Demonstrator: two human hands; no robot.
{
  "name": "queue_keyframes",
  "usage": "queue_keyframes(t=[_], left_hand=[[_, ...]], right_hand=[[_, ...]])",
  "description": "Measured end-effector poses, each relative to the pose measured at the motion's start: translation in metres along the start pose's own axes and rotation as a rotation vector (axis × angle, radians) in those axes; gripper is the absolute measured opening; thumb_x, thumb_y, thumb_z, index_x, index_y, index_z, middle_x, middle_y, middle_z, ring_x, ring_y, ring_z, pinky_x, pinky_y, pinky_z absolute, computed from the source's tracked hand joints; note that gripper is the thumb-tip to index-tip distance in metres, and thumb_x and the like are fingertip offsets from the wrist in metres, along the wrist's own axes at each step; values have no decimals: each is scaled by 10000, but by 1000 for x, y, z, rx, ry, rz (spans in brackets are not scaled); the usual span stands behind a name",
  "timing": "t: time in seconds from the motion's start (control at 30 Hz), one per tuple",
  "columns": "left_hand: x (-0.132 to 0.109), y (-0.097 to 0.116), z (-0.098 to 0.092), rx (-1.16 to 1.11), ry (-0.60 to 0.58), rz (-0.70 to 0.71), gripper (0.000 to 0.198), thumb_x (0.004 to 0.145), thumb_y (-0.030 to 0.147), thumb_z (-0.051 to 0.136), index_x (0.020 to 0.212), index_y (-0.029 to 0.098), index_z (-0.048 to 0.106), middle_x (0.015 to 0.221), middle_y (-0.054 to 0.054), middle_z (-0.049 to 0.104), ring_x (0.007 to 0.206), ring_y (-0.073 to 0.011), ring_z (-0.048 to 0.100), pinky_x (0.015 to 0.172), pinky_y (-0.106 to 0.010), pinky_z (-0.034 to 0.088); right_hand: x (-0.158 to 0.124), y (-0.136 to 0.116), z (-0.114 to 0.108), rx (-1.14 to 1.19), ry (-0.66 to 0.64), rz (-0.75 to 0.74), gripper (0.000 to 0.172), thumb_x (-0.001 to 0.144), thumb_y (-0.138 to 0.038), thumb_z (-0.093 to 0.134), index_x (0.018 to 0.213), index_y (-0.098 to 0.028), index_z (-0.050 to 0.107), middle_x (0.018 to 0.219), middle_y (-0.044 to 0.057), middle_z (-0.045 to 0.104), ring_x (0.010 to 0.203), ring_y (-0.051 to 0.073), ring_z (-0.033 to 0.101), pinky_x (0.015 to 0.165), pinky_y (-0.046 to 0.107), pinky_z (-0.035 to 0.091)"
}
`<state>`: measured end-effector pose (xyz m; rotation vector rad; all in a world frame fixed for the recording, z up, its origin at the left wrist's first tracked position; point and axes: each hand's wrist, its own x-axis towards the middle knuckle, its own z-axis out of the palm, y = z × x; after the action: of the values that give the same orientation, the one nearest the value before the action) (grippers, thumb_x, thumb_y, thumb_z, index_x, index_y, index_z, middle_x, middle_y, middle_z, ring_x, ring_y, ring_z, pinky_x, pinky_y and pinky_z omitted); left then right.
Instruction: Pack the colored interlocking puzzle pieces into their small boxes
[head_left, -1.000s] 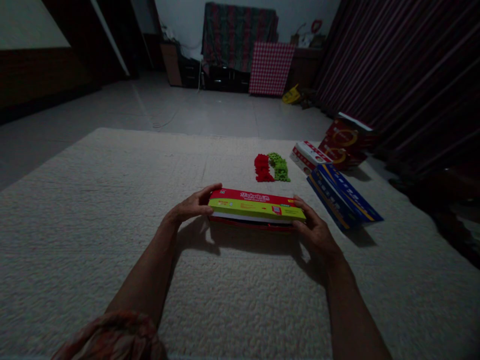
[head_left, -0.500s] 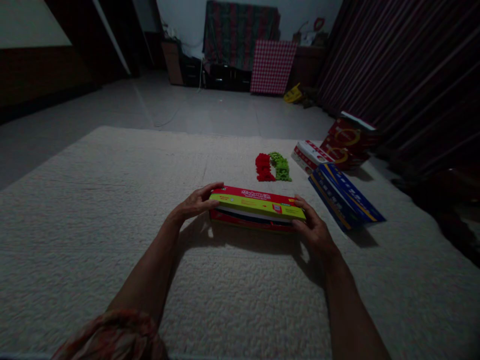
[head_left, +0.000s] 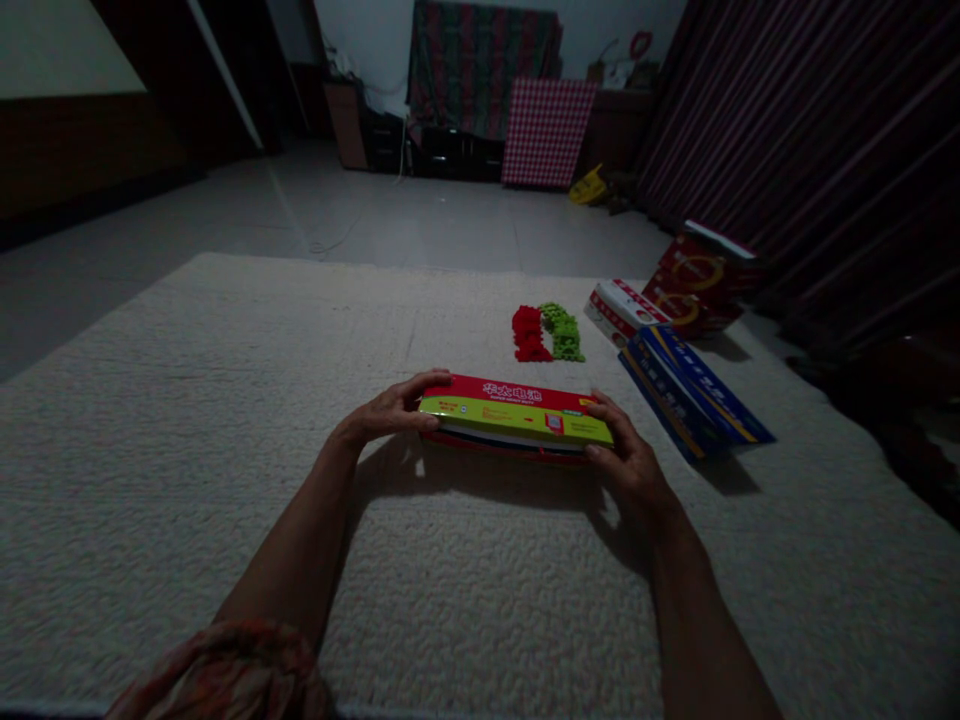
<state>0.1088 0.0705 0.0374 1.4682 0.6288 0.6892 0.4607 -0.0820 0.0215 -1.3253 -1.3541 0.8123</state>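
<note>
A long red and yellow-green cardboard box (head_left: pixel 510 408) with white printing lies crosswise in front of me on the cream quilted mat (head_left: pixel 480 580). My left hand (head_left: pixel 390 408) grips its left end, thumb on the near edge and fingers over the top. At the right end, my right hand (head_left: pixel 626 450) holds it the same way. A narrow dark gap shows along the box's near side, under the green flap. Just beyond the box lie a red piece (head_left: pixel 529 335) and a green piece (head_left: pixel 564 332), both bumpy; I cannot tell what they are.
To the right stand a folded blue carton (head_left: pixel 690 395), a white and red box (head_left: pixel 626 310) and a dark red box (head_left: pixel 701 280). Farther back are a yellow object (head_left: pixel 589 186), a checkered cloth (head_left: pixel 547 133) and a low cabinet (head_left: pixel 457 155). A striped curtain (head_left: pixel 787 130) hangs at right.
The green flap along the box's near side has come down, and the gap beneath it has narrowed. Both hands stay on the box ends, with the left thumb slightly lower.
</note>
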Motion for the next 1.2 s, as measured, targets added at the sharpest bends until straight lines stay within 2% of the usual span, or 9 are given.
queue_keyframes(t=[0.1, 0.17, 0.23, 0.37, 0.63, 0.87, 1.03, 1.2], left_hand=[[-1, 1, -3, -16, -72, 0, 643, 584, 156, 853, 1192, 282, 686, 1502, -85, 461, 1325, -320, 490, 1049, -425, 457], [-2, 2, -3, -13, -75, -13, 620, 602, 191, 853, 1192, 282, 686, 1509, -86, 451, 1328, -325, 487, 1051, -429, 456], [-2, 3, -2, 20, -27, -33, 526, 652, 260, 835, 1161, 266, 704, 1501, -94, 463, 1338, -335, 475, 1068, -433, 440], [0, 3, 2, 101, 73, -50, 387, 724, 333, 786, 1099, 255, 731, 1461, -83, 514, 1365, -341, 437, 1125, -441, 371], [-1, 8, 8, 35, 41, -53, 381, 695, 295, 806, 1065, 255, 724, 1406, -91, 550, 1260, -322, 529, 1011, -417, 473], [1, 4, 9, 128, 64, -27, 516, 650, 272, 810, 1154, 248, 701, 1448, -102, 504, 1365, -340, 424, 1139, -444, 327], [5, -3, 8, 169, 57, 6, 520, 645, 276, 804, 1153, 260, 695, 1436, -102, 515, 1365, -350, 420, 1152, -493, 284], [6, -5, 6, 201, 59, 24, 519, 647, 289, 813, 1151, 250, 696, 1427, -120, 523, 1346, -352, 448, 1135, -494, 319]], right_hand=[[0, 1, -2, -6, -19, -19, 453, 799, -390, 700, 1227, -300, 580, 1588, 69, 312, 1486, 276, 251, 1155, 444, 327], [0, 1, -2, -2, -37, -20, 442, 815, -403, 684, 1230, -308, 567, 1597, 57, 297, 1491, 274, 238, 1164, 446, 314], [0, 1, 0, -2, -30, -7, 395, 847, -425, 648, 1216, -308, 566, 1597, 48, 299, 1495, 268, 228, 1174, 446, 296], [1, 3, 7, -19, 65, 10, 329, 884, -457, 602, 1166, -289, 580, 1561, 62, 363, 1486, 259, 253, 1198, 449, 246], [0, 8, 9, -91, 69, -35, 394, 854, -441, 627, 1210, -284, 572, 1557, 74, 360, 1483, 267, 252, 1202, 468, 232], [-1, 7, 13, -94, 85, 12, 437, 818, -320, 591, 1252, -290, 546, 1593, 48, 302, 1488, 268, 240, 1209, 462, 215], [-1, -11, 19, -357, 130, -123, 408, 808, -413, 634, 1178, -251, 580, 1618, 102, 236, 1478, 346, 229, 1178, 551, 217], [9, -39, 34, -724, -21, -287, 610, 705, -530, 762, 1229, -285, 569, 1592, 132, 308, 1456, 421, 235, 1138, 688, 83]])
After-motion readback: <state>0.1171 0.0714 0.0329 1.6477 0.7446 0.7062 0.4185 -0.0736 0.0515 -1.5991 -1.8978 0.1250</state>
